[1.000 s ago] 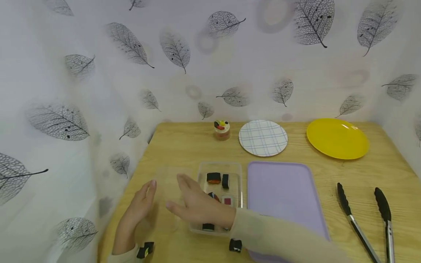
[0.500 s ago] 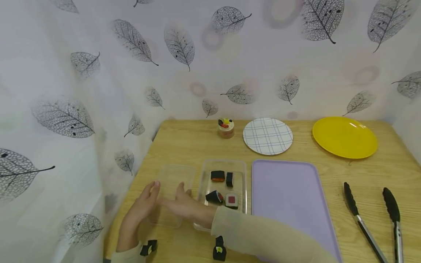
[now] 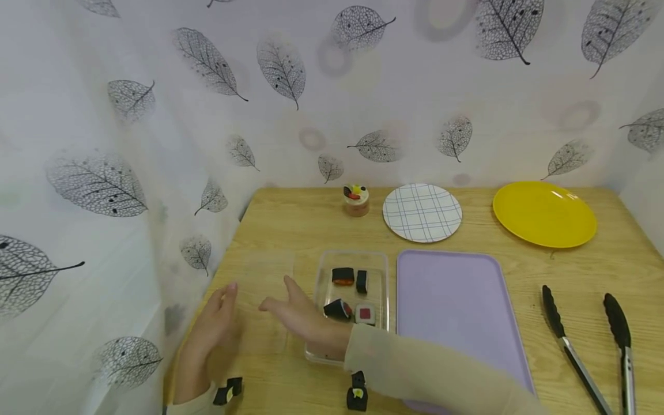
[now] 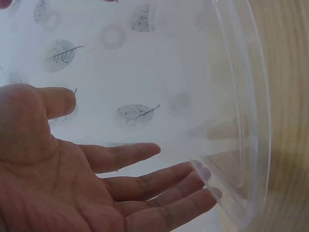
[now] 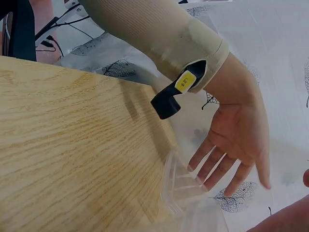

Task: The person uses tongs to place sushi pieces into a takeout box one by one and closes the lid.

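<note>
A clear plastic lid (image 3: 261, 328), faint in the head view, is between the two hands at the left of the table. Its ridged rim (image 4: 253, 121) crosses the left wrist view. My left hand (image 3: 212, 323) is at the lid's left side, fingers straight, fingertips (image 4: 195, 166) at the rim. On the other side is my right hand (image 3: 306, 317), thumb and forefinger stretched out; its other fingers are hidden. Beside it stands a clear container (image 3: 384, 288) of sushi pieces, including a roll with a red centre (image 3: 365, 314). My right forearm covers the container's near part.
A lilac tray (image 3: 456, 311) lies right of the container. Black-tipped tongs (image 3: 570, 357) lie farther right. Along the back are a small cake (image 3: 356, 200), a checked plate (image 3: 422, 212) and a yellow plate (image 3: 544, 214). A leaf-print curtain hangs behind and at the left.
Over the last half second both hands shift slightly left and away from each other, and the lid moves with them. Before that, the right hand came left toward the left hand, uncovering sushi.
</note>
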`<act>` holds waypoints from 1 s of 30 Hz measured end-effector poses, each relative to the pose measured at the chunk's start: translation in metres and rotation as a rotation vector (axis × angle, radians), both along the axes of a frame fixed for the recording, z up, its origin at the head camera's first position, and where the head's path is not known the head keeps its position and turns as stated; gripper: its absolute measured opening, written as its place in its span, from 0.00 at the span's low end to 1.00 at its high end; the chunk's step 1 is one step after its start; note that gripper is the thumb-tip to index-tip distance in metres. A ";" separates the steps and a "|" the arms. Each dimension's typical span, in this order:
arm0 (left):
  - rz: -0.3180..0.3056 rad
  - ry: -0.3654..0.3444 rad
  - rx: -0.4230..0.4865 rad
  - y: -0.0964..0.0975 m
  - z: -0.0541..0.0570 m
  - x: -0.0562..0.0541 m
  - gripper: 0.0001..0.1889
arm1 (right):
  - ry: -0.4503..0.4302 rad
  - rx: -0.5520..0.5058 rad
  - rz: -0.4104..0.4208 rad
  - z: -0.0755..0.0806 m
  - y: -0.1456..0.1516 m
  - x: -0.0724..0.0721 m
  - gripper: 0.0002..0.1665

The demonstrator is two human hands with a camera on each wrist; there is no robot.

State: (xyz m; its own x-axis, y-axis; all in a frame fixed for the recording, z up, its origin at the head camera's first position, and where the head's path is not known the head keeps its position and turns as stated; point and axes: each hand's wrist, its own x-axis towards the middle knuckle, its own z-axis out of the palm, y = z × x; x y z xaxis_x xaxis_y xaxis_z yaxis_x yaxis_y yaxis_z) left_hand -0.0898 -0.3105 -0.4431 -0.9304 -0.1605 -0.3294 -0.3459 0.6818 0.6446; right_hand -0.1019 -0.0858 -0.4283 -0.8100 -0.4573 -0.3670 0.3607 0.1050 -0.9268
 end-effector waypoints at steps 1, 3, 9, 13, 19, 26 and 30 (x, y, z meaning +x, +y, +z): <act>0.011 0.012 0.014 0.000 0.004 0.001 0.48 | 0.016 -0.003 0.007 0.001 0.003 -0.001 0.59; 0.028 0.043 0.024 0.003 0.013 0.003 0.47 | 0.045 -0.026 0.011 0.002 0.010 -0.005 0.57; 0.058 0.238 0.059 0.021 0.042 0.011 0.39 | 0.163 -0.151 -0.029 0.014 0.029 -0.016 0.50; 0.027 0.414 0.111 0.037 0.054 0.014 0.33 | 0.271 -0.220 -0.108 0.027 0.049 -0.024 0.46; -0.081 0.696 0.291 0.061 0.058 0.013 0.26 | 0.358 -0.302 -0.257 0.040 0.078 -0.034 0.37; -0.249 0.824 0.584 0.079 0.052 -0.001 0.27 | 0.409 -0.486 -0.255 0.042 0.102 -0.044 0.35; -0.322 0.783 0.678 0.088 0.047 -0.004 0.31 | 0.515 -0.355 -0.188 0.035 0.113 -0.043 0.40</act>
